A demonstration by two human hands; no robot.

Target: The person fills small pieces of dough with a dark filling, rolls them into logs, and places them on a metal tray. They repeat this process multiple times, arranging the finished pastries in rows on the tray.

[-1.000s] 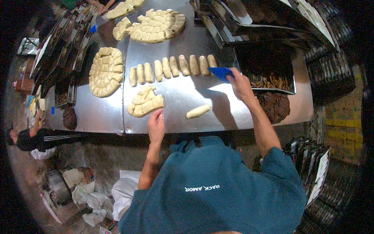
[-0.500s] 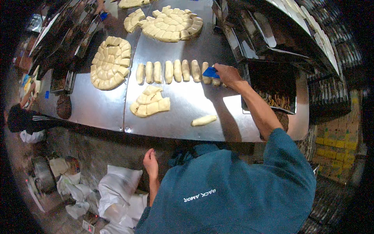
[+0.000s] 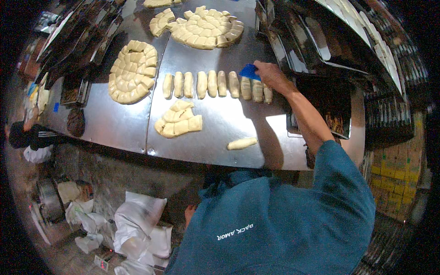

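Pinched in the fingers of my right hand, a blue dough scraper is over the far end of a row of dough rolls. The rolls lie side by side on the metal table, their lengths pointing away from me. Crosswise lines mark the rolls at the right end. Closer to me sits a clump of joined dough pieces, and to its right a single dough roll lies by itself. My left hand hangs below the table edge, mostly hidden by my shirt, its fingers not clear.
Larger dough slabs in segments lie at the left and far middle of the metal table. Dark metal pans crowd the right side, and more stand left. White sacks are on the floor; another person's arm shows far left.
My right hand has drawn the scraper a little away from me, uncovering the rolls at the right end. My left hand has pulled in toward my body and is now largely hidden.
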